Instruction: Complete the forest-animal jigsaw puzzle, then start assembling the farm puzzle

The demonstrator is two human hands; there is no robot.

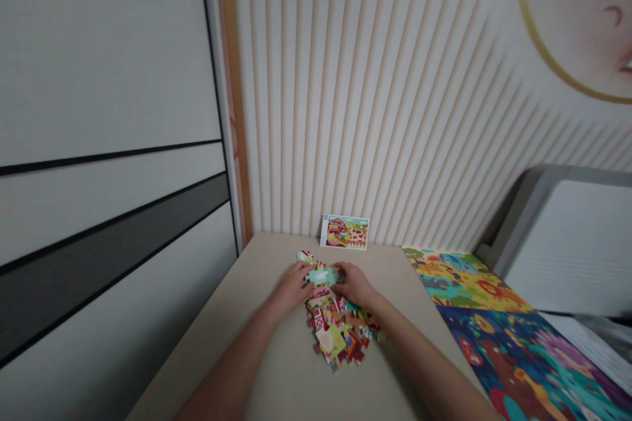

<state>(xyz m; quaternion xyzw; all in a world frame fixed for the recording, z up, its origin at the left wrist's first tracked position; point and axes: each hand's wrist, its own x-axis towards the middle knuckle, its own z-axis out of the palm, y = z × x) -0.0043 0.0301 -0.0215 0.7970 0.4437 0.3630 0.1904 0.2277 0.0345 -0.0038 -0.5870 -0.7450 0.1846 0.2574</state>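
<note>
A heap of loose jigsaw puzzle pieces (348, 335) in many colours lies on the beige table (276, 368). At the far end of the heap, pale blue puzzle pieces (322, 276) sit between my two hands. My left hand (295, 286) has its fingers curled onto the left edge of these pieces. From the other side my right hand (354, 284) grips the right edge with bent fingers, which partly hide the piece there. A picture card (344, 232) showing a barn and a spotted cow leans upright against the wall behind the pieces.
Two finished-looking picture puzzles, a yellow-green animal scene (467, 279) and a dark blue one (538, 362), lie along the right side. Behind them stands a grey-white panel-like object (573, 237). A white cabinet (108, 79) rises on the left, and a ribbed wall (345, 79) closes the back.
</note>
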